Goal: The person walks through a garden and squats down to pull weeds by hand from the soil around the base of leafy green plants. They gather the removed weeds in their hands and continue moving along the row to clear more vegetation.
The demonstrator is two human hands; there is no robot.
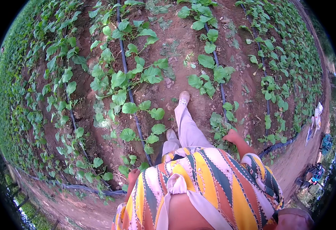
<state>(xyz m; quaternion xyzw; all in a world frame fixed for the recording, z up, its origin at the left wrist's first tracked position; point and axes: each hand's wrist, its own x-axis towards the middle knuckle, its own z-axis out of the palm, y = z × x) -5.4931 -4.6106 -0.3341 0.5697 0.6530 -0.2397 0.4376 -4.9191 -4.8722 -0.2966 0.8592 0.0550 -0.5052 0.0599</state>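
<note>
Low on the right, my right hand (230, 135) is curled at a clump of leafy greens (220, 125). Stems run up to its fingers, and it appears to grip them. This clump lies beside a black drip irrigation line (222, 95). My left hand (134, 174) hangs by my hip with its fingers curled; whether anything is inside cannot be told. Close to it grow broad-leaved vine seedlings (124, 170) along another drip line (139, 129). My front shoe (184, 97) stands on the bare soil strip (168, 95) between these two rows.
More rows of vine plants (53, 100) spread to the left and right, each along a dark hose. Wilted leaves (169, 49) lie on the path. A thicker black pipe (81, 188) crosses the row ends. White sacks (314, 120) and a parked vehicle (311, 175) are at the right.
</note>
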